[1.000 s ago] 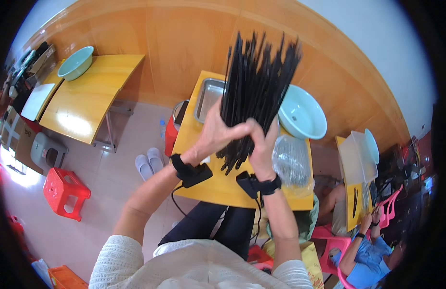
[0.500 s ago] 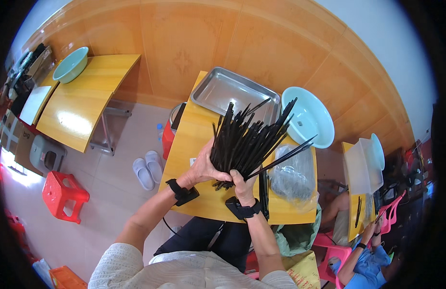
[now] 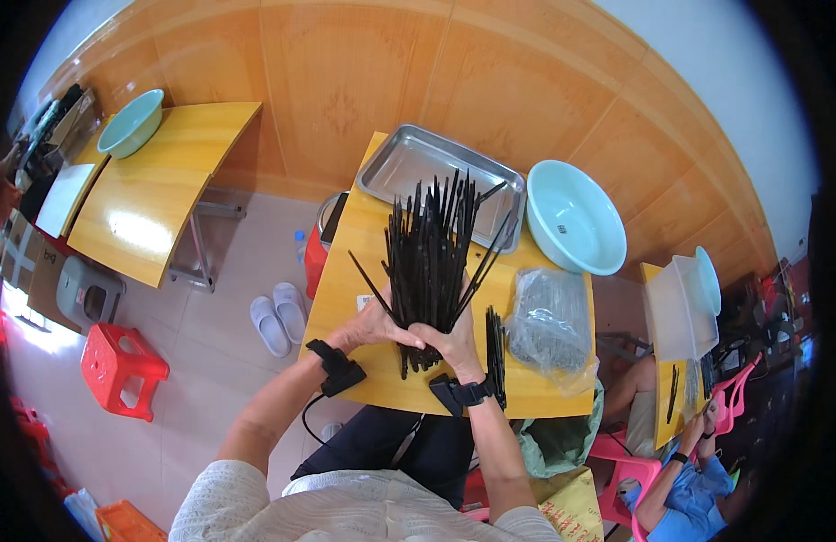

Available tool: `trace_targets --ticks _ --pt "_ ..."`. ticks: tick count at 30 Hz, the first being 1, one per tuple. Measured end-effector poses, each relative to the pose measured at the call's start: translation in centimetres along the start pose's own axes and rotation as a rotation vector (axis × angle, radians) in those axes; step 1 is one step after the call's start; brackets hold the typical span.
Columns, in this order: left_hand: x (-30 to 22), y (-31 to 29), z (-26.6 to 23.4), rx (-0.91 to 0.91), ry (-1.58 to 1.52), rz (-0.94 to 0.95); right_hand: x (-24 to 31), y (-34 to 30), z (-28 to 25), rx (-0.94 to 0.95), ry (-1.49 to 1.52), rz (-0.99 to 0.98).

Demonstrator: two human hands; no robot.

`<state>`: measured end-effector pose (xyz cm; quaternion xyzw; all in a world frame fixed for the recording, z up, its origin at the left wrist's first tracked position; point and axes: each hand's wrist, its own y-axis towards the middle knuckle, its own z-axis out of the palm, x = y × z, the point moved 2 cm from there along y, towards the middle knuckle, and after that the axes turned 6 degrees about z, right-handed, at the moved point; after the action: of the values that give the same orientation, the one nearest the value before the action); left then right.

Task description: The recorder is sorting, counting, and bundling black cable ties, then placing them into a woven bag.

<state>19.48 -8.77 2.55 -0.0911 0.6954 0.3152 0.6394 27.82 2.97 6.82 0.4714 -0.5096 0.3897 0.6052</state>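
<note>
A thick bundle of long, thin black sticks (image 3: 427, 257) is gripped in both hands over the near part of the yellow table (image 3: 341, 285). My left hand (image 3: 379, 323) closes round its lower left side, and my right hand (image 3: 454, 345) round its lower right, with the thumbs meeting in front. The sticks fan out upward, a few splaying to the left and right. Their lower ends show below my hands. A smaller row of black sticks (image 3: 496, 352) lies on the table beside my right hand.
A metal tray (image 3: 409, 149) and a pale blue basin (image 3: 576, 217) stand at the table's far side. A clear plastic bag (image 3: 549, 321) lies at the right. A red stool (image 3: 120, 370) is on the floor at left. Another person (image 3: 684, 492) sits at a table on the right.
The bundle has turned from leaning right to nearly upright, and its top has shifted left. Some sticks now splay to the left. Both hands keep their hold.
</note>
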Motion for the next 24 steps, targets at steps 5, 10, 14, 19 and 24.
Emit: trace_targets --ticks 5,10,14,19,24 --pt "-1.3 0.6 1.3 -0.106 -0.175 -0.11 -0.1 0.8 -0.2 -0.144 0.16 0.104" --pt "-6.2 2.2 1.0 -0.113 -0.306 -0.277 4.1 1.9 0.4 -0.18 0.319 0.282" --pt "-10.2 6.2 -0.9 -0.022 -0.329 -0.428 6.3 5.1 0.0 -0.166 0.579 0.463" --pt "-9.2 13.0 -5.0 0.017 -0.309 -0.671 6.4 12.3 -1.2 -0.084 0.677 0.619" --pt "-7.3 17.6 -7.7 0.023 -0.112 -0.688 4.8 16.8 -2.5 -0.084 0.648 0.668"
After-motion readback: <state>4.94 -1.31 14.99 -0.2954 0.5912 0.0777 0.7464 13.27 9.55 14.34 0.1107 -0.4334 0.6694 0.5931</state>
